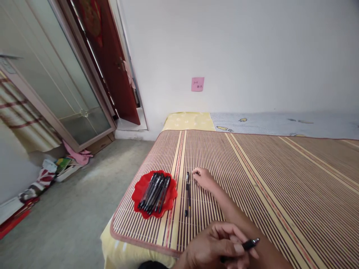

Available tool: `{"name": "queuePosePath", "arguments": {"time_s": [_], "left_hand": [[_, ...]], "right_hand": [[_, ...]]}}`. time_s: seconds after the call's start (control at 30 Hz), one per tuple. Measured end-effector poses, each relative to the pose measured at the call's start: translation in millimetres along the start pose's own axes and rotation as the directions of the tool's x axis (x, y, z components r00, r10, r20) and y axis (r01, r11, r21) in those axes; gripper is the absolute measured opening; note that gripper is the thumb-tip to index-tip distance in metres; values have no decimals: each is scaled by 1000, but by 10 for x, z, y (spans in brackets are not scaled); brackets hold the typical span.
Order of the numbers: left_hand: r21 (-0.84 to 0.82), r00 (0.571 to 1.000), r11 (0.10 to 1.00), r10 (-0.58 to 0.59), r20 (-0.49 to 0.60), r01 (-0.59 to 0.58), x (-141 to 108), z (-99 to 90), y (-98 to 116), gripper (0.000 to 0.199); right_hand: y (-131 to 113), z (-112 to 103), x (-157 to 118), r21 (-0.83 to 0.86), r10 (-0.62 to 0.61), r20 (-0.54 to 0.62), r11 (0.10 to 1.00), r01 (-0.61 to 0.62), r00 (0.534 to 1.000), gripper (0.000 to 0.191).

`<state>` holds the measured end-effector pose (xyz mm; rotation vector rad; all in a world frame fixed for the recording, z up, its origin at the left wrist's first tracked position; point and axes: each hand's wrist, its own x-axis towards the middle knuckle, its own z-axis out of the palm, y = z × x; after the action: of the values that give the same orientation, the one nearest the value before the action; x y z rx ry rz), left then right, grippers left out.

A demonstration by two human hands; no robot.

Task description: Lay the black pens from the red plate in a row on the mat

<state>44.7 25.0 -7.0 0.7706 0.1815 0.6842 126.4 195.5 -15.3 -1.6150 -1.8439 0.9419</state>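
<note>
My left hand [215,246] is at the bottom of the view, its fingers closed around a black pen [251,244] whose silver-tipped end sticks out to the right. The rest of that pen is mostly hidden by the fingers. Farther out, my right hand [204,179] rests over the striped mat, fingers curled and pinched together. A small dark spot shows at its fingertips, too small to name. Just left of it, a single pen [187,194] with a clear barrel and black ends lies lengthwise. Beside that is a red scalloped plate [136,194] with several black pens [154,192] piled on it.
The striped bamboo mat [252,179] covers a bed, over yellow and blue sheets [187,120]. A pink note [198,84] is stuck on the white wall. To the left are the floor [92,201], a glass door [75,82], a red door [112,63] and clutter [50,168].
</note>
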Motion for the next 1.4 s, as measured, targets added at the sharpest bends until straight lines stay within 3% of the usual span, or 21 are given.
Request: {"name": "queuePosePath", "arguments": {"time_s": [0.2, 0.5, 1.4], "left_hand": [[13, 999, 999, -33, -5, 33, -8, 4, 13, 31], [4, 999, 999, -38, -12, 38, 4, -5, -9, 33], [29, 997, 997, -73, -10, 73, -2, -5, -2, 33]], "right_hand": [[-103, -50, -263, -107, -171, 42, 979, 175, 984, 31], [-113, -37, -325, -150, -93, 105, 983, 108, 990, 37], [-151, -47, -337, -155, -161, 91, 973, 174, 983, 32]]}}
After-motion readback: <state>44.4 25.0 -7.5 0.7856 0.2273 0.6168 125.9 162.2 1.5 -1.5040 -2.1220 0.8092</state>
